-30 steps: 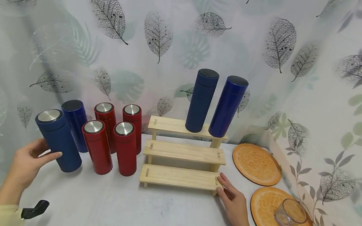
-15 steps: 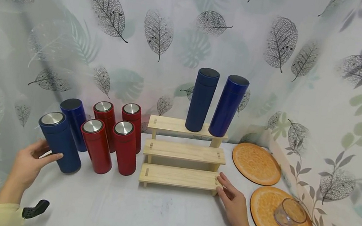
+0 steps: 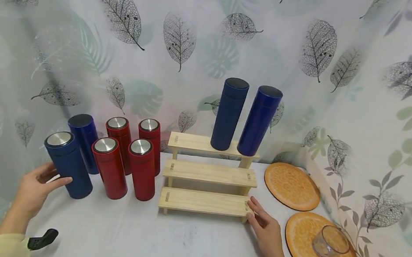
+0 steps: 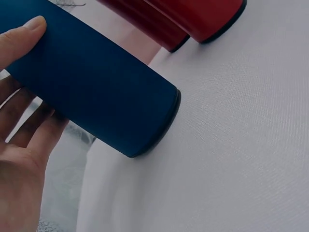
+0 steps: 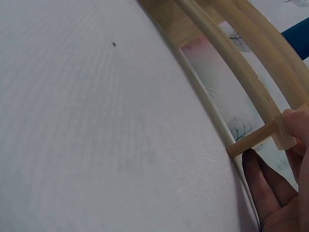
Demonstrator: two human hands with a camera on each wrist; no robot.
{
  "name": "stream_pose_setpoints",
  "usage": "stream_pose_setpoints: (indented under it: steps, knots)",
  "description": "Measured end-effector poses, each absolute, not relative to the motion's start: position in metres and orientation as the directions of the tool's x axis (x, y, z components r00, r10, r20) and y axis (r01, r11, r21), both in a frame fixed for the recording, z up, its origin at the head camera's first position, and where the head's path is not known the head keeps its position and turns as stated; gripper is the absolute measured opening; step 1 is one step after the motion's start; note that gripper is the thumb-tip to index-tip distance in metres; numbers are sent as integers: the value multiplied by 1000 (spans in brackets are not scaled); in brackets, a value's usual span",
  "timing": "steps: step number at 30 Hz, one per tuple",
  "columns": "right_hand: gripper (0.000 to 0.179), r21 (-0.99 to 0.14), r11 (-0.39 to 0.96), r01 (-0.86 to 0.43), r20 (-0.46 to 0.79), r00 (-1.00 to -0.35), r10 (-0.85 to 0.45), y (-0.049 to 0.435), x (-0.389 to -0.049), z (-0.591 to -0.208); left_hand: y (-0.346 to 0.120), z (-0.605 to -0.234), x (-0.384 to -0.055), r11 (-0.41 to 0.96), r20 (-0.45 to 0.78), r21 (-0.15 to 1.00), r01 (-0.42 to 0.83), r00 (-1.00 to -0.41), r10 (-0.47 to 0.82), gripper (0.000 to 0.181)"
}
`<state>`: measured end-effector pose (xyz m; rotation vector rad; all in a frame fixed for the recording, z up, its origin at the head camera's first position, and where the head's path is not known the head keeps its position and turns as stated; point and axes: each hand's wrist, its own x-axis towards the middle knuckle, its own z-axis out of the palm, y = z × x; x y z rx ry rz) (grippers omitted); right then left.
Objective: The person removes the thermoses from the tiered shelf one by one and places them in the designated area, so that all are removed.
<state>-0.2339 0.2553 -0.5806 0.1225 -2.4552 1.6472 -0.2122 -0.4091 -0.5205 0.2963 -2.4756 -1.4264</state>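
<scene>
At the left, my left hand [image 3: 34, 188] holds a dark blue thermos bottle [image 3: 71, 168] with a silver lid top, thumb in front and fingers round the far side. In the left wrist view the bottle's base [image 4: 154, 125] is at the white cloth; whether it fully rests there I cannot tell. My right hand [image 3: 264, 228] grips the right end of the lowest tier of a wooden three-tier rack [image 3: 201, 201]. In the right wrist view the thumb [image 5: 297, 123] lies on the tier's end and fingers are by its leg [image 5: 253, 140]. Two blue thermoses [image 3: 229, 114] stand on the top tier.
Several red thermoses [image 3: 109, 169] with silver lids stand between the held bottle and the rack. A shiny blue thermos [image 3: 86, 141] stands behind the held one. Two round orange mats [image 3: 292, 186] lie at the right, the nearer bearing a clear glass [image 3: 329, 242].
My left hand and the blue thermos have shifted slightly right, and the bottle's top sits a little lower. My right hand stays at the rack's end.
</scene>
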Motion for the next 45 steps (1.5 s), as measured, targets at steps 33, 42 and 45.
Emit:
stream_pose_setpoints:
  steps: [33, 42, 45]
  knots:
    - [43, -902, 405, -150, 179, -983, 33, 253, -233, -582, -399, -512, -188, 36, 313, 941, 335, -830, -462, 54]
    - [43, -896, 415, -156, 188, -982, 37, 256, -236, -579, -370, -473, -172, -172, 491, 807, 566, -803, -337, 27]
    - [44, -899, 411, -152, 183, -982, 36, 255, -235, -580, -360, -464, -166, -137, 525, 818, 559, -822, -220, 32]
